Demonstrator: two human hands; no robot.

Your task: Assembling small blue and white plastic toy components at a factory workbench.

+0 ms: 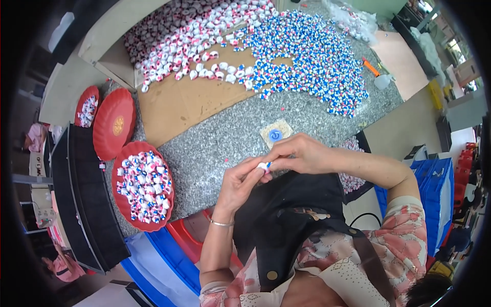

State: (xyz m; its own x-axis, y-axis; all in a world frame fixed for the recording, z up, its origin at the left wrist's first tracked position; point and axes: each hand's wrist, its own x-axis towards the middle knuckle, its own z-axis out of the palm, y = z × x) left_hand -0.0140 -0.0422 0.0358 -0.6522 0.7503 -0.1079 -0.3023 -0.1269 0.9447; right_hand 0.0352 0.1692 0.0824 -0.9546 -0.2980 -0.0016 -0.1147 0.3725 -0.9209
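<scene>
Near the front edge of the grey speckled table, my left hand [239, 183] and my right hand [302, 153] meet with fingertips pinched together. Between them is a small white piece [264, 166] with blue and pink parts, mostly covered by the fingers. My left hand grips its body, while the right fingers press at its blue side. Just beyond my hands lies a pale square pad [282, 126] with a round blue cap-like disc [275, 135] on it. On the left, a red scalloped plate [170, 204] holds many finished-looking white, pink and blue pieces.
A large heap of small blue and white parts [312, 56] covers the far table, beside a pile of white and pink pieces [179, 41] on brown cardboard [179, 112]. Another red plate [110, 138] stands left. An orange-handled tool [369, 65] lies far right. A black conveyor belt [84, 194] runs along the left.
</scene>
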